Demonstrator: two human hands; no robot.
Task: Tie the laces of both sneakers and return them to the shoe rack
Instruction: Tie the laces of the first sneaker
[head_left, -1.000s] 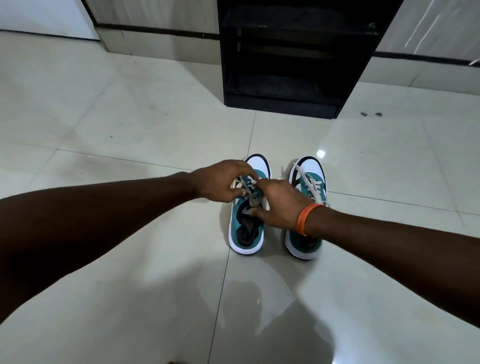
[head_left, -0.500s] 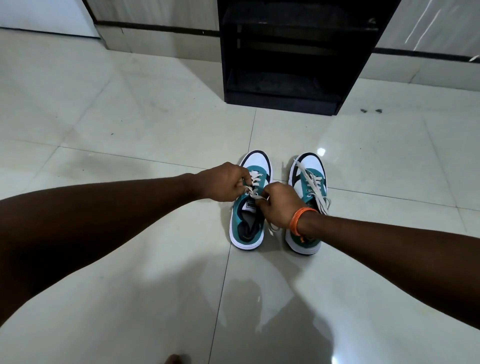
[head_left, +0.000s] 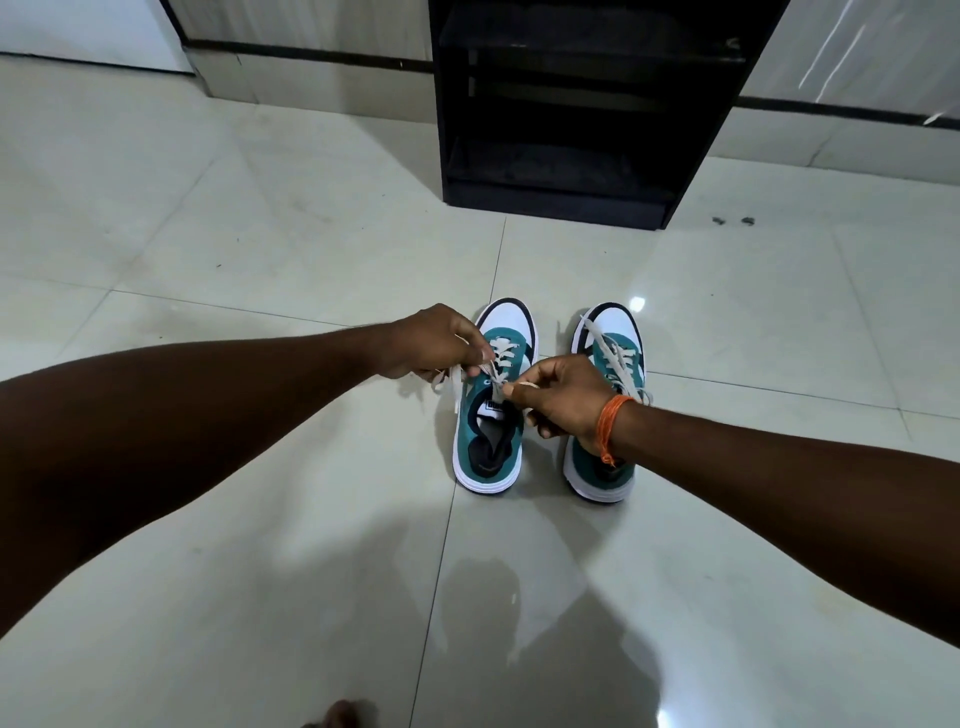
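Observation:
Two teal-and-white sneakers stand side by side on the tiled floor, toes pointing away from me. Over the left sneaker (head_left: 488, 447) my left hand (head_left: 436, 345) pinches one white lace end, and my right hand (head_left: 561, 397), with an orange thread on its wrist, pinches the other. The laces (head_left: 496, 374) are stretched between the two hands above the tongue. The right sneaker (head_left: 613, 338) has loose laces trailing over its top, and my right wrist hides its heel part.
A black shoe rack (head_left: 561, 197) with dark shelves stands on the floor just beyond the sneakers, against the wall. Glossy pale floor tiles (head_left: 260, 260) spread to the left and right. A bare toe (head_left: 337, 717) shows at the bottom edge.
My hands have drawn apart a little, pulling the left sneaker's lace ends outward. The sneakers have stayed in place.

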